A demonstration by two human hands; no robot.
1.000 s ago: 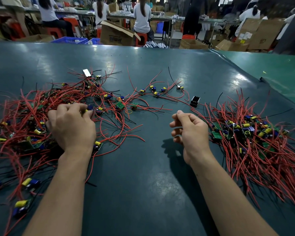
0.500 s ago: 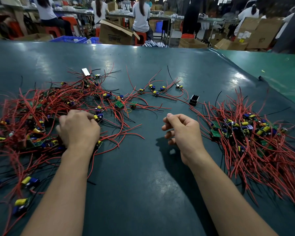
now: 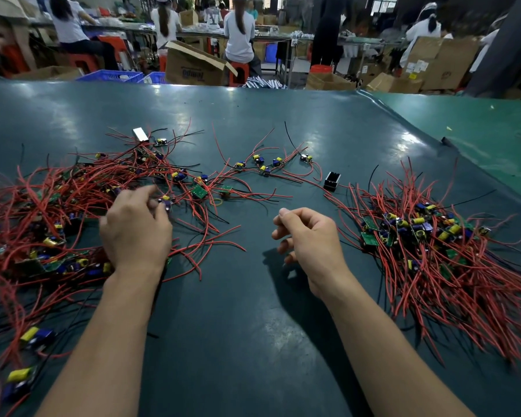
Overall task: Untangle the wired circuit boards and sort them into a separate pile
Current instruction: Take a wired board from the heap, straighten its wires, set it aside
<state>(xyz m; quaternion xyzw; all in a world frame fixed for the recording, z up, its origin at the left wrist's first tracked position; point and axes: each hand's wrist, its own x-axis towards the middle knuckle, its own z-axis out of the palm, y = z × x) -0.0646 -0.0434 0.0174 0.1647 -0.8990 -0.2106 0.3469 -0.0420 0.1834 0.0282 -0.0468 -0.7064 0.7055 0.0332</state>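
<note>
- The left hand (image 3: pixel 137 228) sits on the near edge of the tangled pile (image 3: pixel 57 212) of red-wired circuit boards on the left side of the dark green table (image 3: pixel 238 341).
- Its fingers are bent down, and the fingertips pinch a small board with a blue part (image 3: pixel 166 201) at the edge of that pile.
- The right hand (image 3: pixel 307 239) hangs above the bare middle of the table, with its shadow under it. Its fingers are curled in and the thumb tip meets the first finger. I cannot see anything held in it.
- The sorted pile (image 3: pixel 427 242) lies on the right side of the table, well apart from the tangled one. Its boards bunch together on the left, and their red wires fan out to the right and toward the person.
- A few loose boards (image 3: pixel 263 164) with red wires lie in a row at the far middle, between the two piles.
- A small black box (image 3: pixel 332 181) with an open top stands near the far left tip of the sorted pile.
- A small shiny flat piece (image 3: pixel 141 134) lies at the far edge of the tangled pile.
- A thin yellow ring (image 3: pixel 218 201) lies flat on the table, near a green board with no parts showing (image 3: pixel 199 191).
- Behind the table stands an open cardboard box (image 3: pixel 193 67) with dark printed letters, too blurry to read.
- Blue plastic crates (image 3: pixel 114 76) sit left of that box.
- People in light shirts (image 3: pixel 238 31) sit on red stools at long benches in the back.
</note>
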